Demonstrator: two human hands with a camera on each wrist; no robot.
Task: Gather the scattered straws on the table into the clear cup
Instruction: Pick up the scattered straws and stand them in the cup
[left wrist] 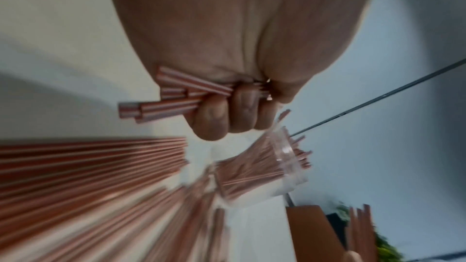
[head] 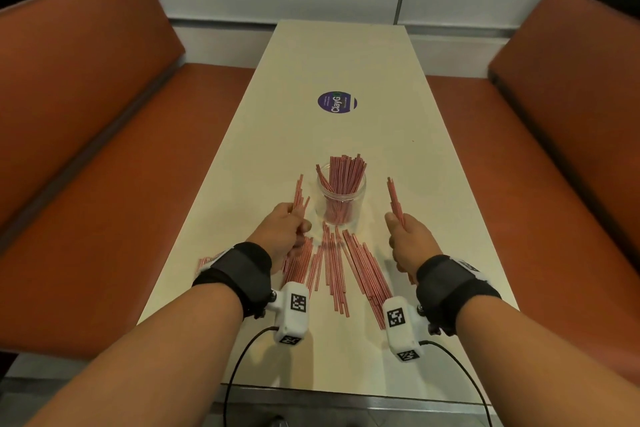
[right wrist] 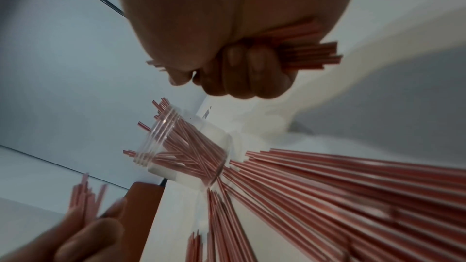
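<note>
At each grip, a bundle of red-and-white striped straws is enclosed by curled fingers: the left hand [head: 285,229] holds the left bundle [head: 298,198] and the right hand [head: 410,241] holds the right bundle [head: 394,199]. Both bundles point up and away from the person, their upper ends free. The wrist views confirm full finger wrap around each bundle, with short lower ends protruding below the fists.

Between the two hands stands the clear cup [head: 341,196], upright on the worktop [head: 343,62] and already holding many straws that fan above its rim. Loose straws [head: 346,267] lie on the worktop nearer the person, spread from just below the cup toward the wrists.

Step in hand, by judgement: transfer of two gathered bundles to the cup. The next move calls for bringing one bundle at a time over the rim, lower ends first, then releasing. Simultaneous insertion risks collision with the standing straws. A substantial quantity remains to collect.

Both forearms extend forward, roughly parallel, each wrist carrying a strapped camera unit.
</note>
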